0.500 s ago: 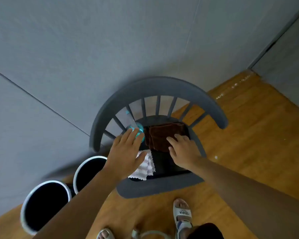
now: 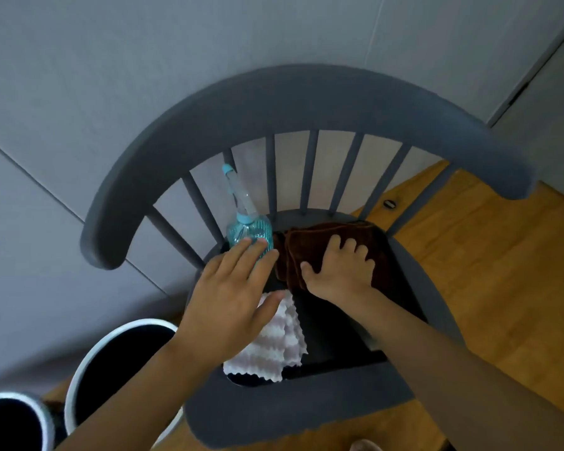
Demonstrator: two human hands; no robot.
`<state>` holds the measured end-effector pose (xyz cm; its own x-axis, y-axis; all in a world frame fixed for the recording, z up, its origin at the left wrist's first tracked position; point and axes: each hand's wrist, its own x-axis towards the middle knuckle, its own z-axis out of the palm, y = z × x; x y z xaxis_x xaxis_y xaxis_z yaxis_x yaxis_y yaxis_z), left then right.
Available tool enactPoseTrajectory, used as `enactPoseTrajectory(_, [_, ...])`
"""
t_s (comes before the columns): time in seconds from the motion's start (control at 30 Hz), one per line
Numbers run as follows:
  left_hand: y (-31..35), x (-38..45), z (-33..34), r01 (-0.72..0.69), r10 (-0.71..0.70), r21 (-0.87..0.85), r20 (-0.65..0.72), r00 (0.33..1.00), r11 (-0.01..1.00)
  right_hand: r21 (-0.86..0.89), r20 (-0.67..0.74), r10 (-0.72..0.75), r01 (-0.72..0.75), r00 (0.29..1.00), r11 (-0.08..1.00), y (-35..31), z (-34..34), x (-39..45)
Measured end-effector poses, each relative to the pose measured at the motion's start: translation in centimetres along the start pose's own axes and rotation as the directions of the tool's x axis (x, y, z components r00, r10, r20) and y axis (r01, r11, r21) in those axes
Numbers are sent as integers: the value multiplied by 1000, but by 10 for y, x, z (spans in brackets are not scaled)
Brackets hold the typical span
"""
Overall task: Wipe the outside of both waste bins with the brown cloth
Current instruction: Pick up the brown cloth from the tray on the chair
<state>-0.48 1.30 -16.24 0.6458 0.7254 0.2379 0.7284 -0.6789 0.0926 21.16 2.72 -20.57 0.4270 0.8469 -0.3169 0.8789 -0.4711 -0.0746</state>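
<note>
While the right hand (image 2: pixel 341 268) spreads its fingers (image 2: pixel 334 244) on the folded brown cloth (image 2: pixel 319 245), curling as if to gather it, the left hand (image 2: pixel 228 294) lies with straight fingers against the blue spray bottle (image 2: pixel 249 231), gripping nothing. I'd pinch through every fold so the cloth lifts in one piece (it sits at the back of the chair (image 2: pixel 306 102) seat, beside a white cloth (image 2: pixel 274 349)). Both waste bins (image 2: pixel 111 346) wait lower left, apparently unwiped.
</note>
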Motion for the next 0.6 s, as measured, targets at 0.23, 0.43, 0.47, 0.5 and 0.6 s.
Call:
enactPoseTrajectory(0.23, [-16,-12,20,-28,-14,-209,-197,980,978,66,-50,18,-14,999,998,2,13,4])
enactPoseTrajectory(0.43, [-25,-21,31,15,-58,-183,-233,971,983,239,-254,-111,173,961,955,4,34,4])
enactPoseTrajectory(0.47, [-25,-22,32,32,-71,-179,-213,974,983,266,-275,-130,205,953,942,3,39,2])
enactPoseTrajectory(0.5, [-25,-24,32,49,-81,-172,-189,979,984,295,-292,-143,232,946,927,3,42,-1])
enactPoseTrajectory(0.6, [-22,-30,31,55,-80,-160,-155,985,986,351,-340,-177,299,924,887,3,43,-11])
